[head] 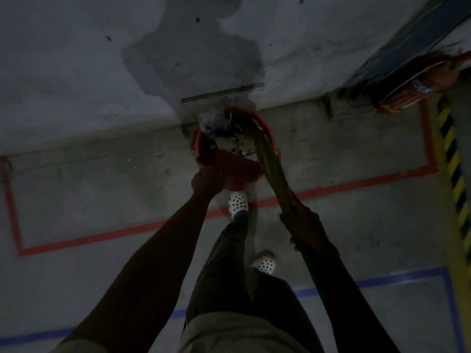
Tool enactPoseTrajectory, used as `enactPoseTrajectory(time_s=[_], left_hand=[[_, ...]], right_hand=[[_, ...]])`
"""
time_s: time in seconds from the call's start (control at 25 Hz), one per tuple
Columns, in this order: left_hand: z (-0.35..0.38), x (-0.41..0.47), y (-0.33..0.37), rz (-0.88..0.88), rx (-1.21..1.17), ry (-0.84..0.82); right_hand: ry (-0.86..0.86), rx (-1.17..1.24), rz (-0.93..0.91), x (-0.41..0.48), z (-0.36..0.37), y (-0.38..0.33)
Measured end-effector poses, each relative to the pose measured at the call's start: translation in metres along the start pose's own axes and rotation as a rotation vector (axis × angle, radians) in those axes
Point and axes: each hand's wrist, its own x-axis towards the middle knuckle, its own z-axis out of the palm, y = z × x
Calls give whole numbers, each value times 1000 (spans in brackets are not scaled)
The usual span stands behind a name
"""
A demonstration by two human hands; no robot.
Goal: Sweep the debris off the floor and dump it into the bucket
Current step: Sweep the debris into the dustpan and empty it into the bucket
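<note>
Tipping the dustpan [234, 164] over the near rim of the bucket [266, 128], left grip [207, 180] clenched on it and nearer, right grip [303, 225] wrapped round the broom [270, 164] slanting bristles-first into the bucket, debris [229, 142] heaped inside.

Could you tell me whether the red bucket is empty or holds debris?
Holds debris: pale crumpled scraps and a bluish bag pile up to the rim of the bucket.

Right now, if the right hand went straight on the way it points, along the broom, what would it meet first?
The right hand would probably meet the red bucket first, at its right rim, where the broom it grips goes in. Depth is unclear in this dim view.
</note>
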Motion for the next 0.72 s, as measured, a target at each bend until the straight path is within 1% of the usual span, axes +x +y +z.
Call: enactPoseTrajectory(time_s=[0.2, 0.36, 0.48, 0.64, 0.72], left_hand=[[-17, -54, 12, 40, -70, 50], [-9, -104, 21, 47, -68, 53], [7, -144, 30, -10, -139, 126], [40, -209, 39, -80, -166, 219], [57, -238, 38, -126, -233, 260]], right_hand=[[-4, -28, -51, -30, -24, -13], [-3, -140, -187, -43, -52, -2], [0, -167, -269, -44, -85, 13], [-36, -327, -408, -54, -115, 41], [-82, -402, -451, -62, -120, 57]])
